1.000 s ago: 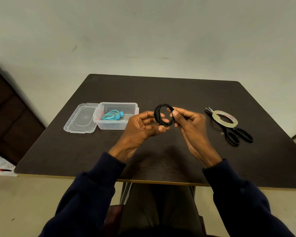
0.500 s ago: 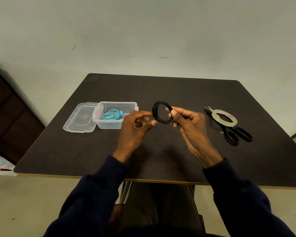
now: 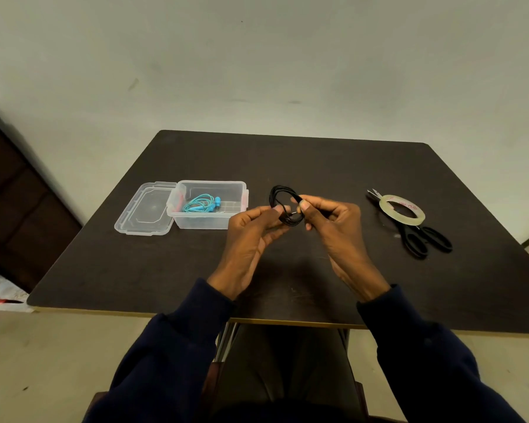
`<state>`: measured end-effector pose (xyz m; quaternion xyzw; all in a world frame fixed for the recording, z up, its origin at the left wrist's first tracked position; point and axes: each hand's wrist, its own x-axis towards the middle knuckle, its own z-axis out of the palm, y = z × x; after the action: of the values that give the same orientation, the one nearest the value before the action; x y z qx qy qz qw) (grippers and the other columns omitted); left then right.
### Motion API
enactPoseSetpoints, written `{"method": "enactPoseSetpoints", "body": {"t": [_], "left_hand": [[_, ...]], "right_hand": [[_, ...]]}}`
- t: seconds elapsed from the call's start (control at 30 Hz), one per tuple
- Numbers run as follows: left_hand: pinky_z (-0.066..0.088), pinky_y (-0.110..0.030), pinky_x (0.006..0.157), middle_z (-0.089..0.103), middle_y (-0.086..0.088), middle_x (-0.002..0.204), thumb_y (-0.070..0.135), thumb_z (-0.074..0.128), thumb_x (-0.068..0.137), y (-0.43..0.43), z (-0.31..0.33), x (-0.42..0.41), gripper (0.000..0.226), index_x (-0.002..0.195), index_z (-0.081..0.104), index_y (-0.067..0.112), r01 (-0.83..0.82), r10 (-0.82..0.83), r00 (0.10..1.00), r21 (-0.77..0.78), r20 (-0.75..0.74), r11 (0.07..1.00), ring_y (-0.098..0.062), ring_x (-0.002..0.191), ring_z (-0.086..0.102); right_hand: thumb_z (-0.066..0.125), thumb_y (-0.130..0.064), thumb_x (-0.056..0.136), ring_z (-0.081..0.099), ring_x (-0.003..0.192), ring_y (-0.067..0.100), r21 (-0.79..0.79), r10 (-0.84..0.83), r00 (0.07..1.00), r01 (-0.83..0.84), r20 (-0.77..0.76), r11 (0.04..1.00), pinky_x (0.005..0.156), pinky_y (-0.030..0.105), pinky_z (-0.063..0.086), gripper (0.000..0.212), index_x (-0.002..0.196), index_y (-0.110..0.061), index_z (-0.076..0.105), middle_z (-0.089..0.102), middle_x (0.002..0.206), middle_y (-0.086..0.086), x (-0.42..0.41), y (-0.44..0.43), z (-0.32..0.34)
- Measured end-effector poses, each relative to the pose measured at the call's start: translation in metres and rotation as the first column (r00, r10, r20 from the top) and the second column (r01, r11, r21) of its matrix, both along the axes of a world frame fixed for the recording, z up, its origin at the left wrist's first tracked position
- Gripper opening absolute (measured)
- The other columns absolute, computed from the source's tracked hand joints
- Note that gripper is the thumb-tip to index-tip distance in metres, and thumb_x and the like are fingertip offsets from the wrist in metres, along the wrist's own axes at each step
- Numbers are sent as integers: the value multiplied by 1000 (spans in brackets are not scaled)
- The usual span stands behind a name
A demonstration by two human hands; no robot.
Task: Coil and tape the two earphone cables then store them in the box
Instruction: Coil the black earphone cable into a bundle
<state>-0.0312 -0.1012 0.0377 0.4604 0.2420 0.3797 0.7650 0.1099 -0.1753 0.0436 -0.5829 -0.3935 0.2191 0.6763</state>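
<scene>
Over the dark table (image 3: pixel 287 166), frame centre, the left hand (image 3: pixel 251 230) and right hand (image 3: pixel 333 227) each pinch the black coil (image 3: pixel 289 222), fingers clamped on its strands. Light, limp and probably springy, it should be gripped across all loops.

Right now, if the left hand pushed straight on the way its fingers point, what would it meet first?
The black coiled cable, pinched in the left hand itself; just beyond it, probably the right hand, though depth is unclear.
</scene>
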Motion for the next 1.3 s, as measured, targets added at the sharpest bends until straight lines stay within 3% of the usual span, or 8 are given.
{"method": "enactPoseSetpoints", "body": {"t": [0.13, 0.4, 0.63, 0.73, 0.93, 1.03, 1.17, 1.3], "left_hand": [[58, -40, 93, 76, -16, 103, 22, 78, 75, -1, -4, 5, 37, 104, 71, 1, -102, 101, 995, -21, -20, 995, -29, 105, 72], [60, -35, 90, 76, -15, 106, -1, 67, 87, -3, -7, 7, 20, 106, 70, 3, -90, 110, 988, -183, 105, 979, -28, 107, 72], [60, -32, 89, 78, -6, 100, -4, 62, 91, -7, -7, 9, 22, 109, 67, 8, -107, 120, 988, -123, 99, 987, -21, 101, 73], [58, -34, 92, 75, -9, 112, 3, 64, 92, -6, -5, 8, 29, 120, 65, 12, -124, 121, 991, 61, 49, 990, -22, 108, 70], [54, -42, 102, 64, -10, 130, 5, 75, 88, -4, -2, 13, 68, 148, 45, 10, -159, 194, 978, 323, -80, 933, -19, 124, 62], [52, -47, 104, 65, -13, 130, 10, 78, 83, -4, 2, 13, 65, 142, 51, 10, -183, 212, 975, 300, -68, 936, -24, 123, 62], [60, -32, 86, 68, -11, 123, -1, 78, 82, -8, 2, 9, 55, 132, 58, 11, -198, 223, 970, 218, -97, 956, -24, 113, 68], [60, -28, 82, 68, -8, 117, -4, 80, 79, -12, 4, 8, 56, 127, 59, 15, -198, 216, 970, 149, -116, 969, -11, 97, 73]], "right_hand": [[69, -10, 94, 60, 61, 4, -25, -20, 995, 23, 102, 999, 62, 21, 55, 15, 107, -16, 75, 77, 84, 2, -3, 0, -1], [68, -8, 95, 62, 62, 0, -14, -36, 988, 38, 148, 999, 59, 16, 52, 15, 108, -13, 74, 77, 90, 0, -4, 0, -4], [68, -10, 95, 63, 65, -2, -14, -89, 987, 92, 135, 996, 60, 15, 50, 17, 110, -7, 75, 77, 92, 5, -4, 4, -7], [70, -9, 94, 61, 63, 0, -13, -67, 994, 68, 85, 998, 60, 17, 50, 17, 109, -8, 76, 77, 91, 3, -4, 6, -6], [70, -9, 93, 65, 70, 8, 49, -7, 999, 5, 33, 999, 63, 22, 52, 15, 107, -7, 77, 79, 90, 7, -12, 10, 3], [69, -7, 94, 60, 64, 10, 83, -26, 999, 22, 39, 996, 63, 24, 53, 14, 105, -11, 77, 77, 83, 4, -14, 11, 7], [71, -8, 93, 59, 61, 9, 107, -82, 996, 78, 31, 991, 65, 25, 56, 15, 107, -13, 75, 77, 85, 4, -9, 13, 9], [72, -8, 92, 59, 60, 7, 115, -112, 994, 113, -17, 987, 63, 22, 54, 18, 110, -6, 75, 77, 91, 6, -7, 16, 8]]}}
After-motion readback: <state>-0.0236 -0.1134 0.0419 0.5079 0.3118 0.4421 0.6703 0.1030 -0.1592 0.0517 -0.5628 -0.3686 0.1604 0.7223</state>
